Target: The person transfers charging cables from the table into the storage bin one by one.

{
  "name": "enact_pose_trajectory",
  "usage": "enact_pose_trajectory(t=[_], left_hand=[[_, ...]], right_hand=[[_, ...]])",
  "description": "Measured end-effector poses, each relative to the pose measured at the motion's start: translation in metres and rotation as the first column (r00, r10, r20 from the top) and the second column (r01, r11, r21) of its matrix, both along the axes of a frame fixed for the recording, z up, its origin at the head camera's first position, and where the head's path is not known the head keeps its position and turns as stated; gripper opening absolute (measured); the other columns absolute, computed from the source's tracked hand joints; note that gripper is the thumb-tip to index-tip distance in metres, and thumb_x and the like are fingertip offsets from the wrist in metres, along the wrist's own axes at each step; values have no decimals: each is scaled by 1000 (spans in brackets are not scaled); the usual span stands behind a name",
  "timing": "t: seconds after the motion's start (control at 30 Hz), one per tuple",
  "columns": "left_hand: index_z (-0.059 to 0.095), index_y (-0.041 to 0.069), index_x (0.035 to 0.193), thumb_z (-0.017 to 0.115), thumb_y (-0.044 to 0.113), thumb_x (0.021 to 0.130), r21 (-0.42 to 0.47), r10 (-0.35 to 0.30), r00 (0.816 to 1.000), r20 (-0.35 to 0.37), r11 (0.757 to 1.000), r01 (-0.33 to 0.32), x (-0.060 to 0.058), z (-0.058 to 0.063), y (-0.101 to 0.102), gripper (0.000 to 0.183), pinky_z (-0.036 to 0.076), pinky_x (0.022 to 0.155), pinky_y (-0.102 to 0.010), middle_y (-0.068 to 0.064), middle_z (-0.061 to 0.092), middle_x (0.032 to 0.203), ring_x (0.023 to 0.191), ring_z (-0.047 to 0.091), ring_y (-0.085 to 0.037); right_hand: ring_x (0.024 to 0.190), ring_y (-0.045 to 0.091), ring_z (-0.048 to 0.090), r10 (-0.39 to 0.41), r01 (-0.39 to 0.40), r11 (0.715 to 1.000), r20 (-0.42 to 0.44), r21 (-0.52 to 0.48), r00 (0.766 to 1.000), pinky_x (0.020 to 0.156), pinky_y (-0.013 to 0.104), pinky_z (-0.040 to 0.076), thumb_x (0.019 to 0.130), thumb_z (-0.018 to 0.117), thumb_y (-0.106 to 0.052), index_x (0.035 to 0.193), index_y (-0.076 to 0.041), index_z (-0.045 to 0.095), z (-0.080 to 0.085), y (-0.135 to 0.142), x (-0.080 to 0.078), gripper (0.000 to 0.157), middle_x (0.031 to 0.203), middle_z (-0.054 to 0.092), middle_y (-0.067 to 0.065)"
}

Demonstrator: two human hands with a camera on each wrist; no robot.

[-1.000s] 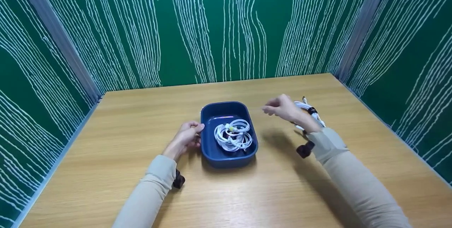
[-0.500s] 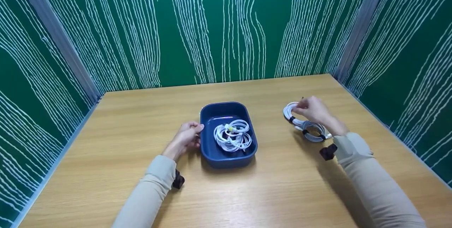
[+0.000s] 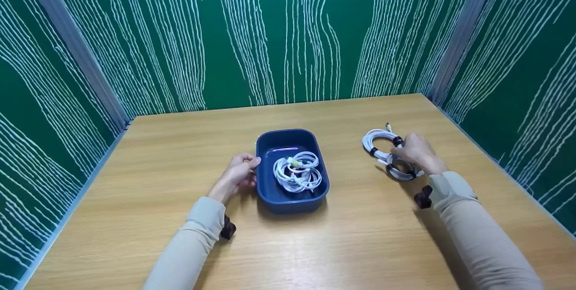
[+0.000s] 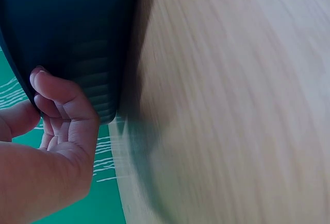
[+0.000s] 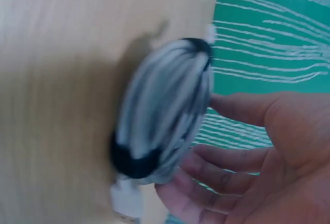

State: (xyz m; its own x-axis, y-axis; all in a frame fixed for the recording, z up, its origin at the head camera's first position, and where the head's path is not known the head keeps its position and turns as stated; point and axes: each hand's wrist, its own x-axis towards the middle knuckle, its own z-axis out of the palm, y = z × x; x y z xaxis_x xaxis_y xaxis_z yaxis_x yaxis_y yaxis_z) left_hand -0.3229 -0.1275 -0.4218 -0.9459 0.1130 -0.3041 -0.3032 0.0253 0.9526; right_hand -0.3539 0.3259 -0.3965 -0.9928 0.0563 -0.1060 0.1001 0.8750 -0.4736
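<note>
My left hand [image 3: 236,173] pinches the left rim of a dark blue box [image 3: 291,208], thumb on the inner side and fingers curled outside, as the left wrist view shows. On the right, my right hand [image 3: 418,150] holds a coiled white-grey cable [image 5: 154,100] bound with black ties, thumb and fingers at its edge. Its white plug [image 5: 126,201] sticks out at the lower end. Close by lies another white cable coil [image 3: 372,136], also tied in black, overlapping the held one in the head view. My hand hides part of the held coil.
Inside the box lie white coiled cables [image 3: 294,187] with a yellow spot on top. The wooden table [image 3: 180,146] is enclosed by green panels [image 3: 306,33] with white wavy lines, standing at the back and both sides.
My right hand has moved right from beside the box to the cable coils, then down from the far coil to the nearer one. The left hand and box stay put.
</note>
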Motion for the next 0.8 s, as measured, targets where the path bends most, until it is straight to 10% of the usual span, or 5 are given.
enact_pose_trajectory(t=[0.47, 0.8], left_hand=[[47, 8, 95, 52, 16, 99, 3, -3, 1000, -5, 1000, 3, 1, 0, 1, 10, 40, 44, -21, 0, 47, 68, 49, 44, -12], [45, 8, 97, 49, 17, 100, -2, -16, 1000, -5, 1000, 16, 0, 0, 1, 10, 39, 45, -21, 1, 47, 64, 48, 44, -11]], right_hand=[[72, 18, 52, 68, -48, 991, 159, -125, 985, 60, 28, 48, 94, 58, -37, 114, 9, 57, -2, 21, -1, 50, 89, 54, 11], [62, 10, 56, 191, -160, 959, 117, -232, 975, 54, 27, 51, 85, 65, -4, 115, 13, 57, -3, 28, -1, 35, 84, 61, 3]])
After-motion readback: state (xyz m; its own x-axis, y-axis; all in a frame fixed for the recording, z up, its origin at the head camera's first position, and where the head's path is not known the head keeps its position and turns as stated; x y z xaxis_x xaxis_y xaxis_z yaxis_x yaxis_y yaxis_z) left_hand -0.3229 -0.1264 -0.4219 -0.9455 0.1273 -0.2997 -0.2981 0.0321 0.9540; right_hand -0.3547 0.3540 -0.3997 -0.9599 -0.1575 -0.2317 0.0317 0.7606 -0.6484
